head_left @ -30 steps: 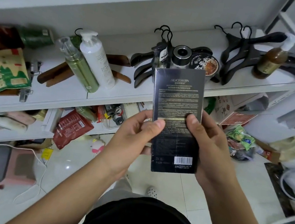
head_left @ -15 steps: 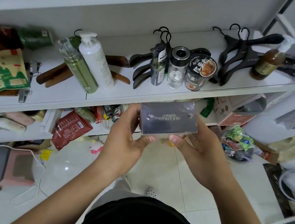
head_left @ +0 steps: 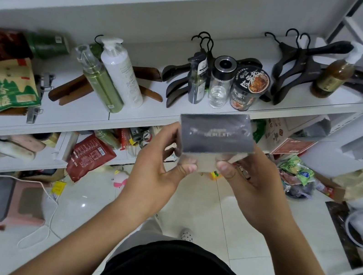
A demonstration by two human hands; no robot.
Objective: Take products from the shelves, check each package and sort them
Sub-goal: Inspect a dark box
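Left hand [head_left: 157,176], right hand [head_left: 256,186]: grip holding dark box [head_left: 216,136] sideways before shelf [head_left: 202,119].

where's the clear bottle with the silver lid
Head view: the clear bottle stands on the middle shelf, right of centre, between a dark spray bottle and a noodle cup.

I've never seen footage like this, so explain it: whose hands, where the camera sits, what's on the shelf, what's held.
No machine here: these are a person's two bare hands. The single view comes from a camera worn on the head, looking forward and down. The left hand and right hand together grip a dark box, lying sideways. On the shelf behind: a white bottle, a green bottle, a jar, a cup, a brown bottle and black hangers.
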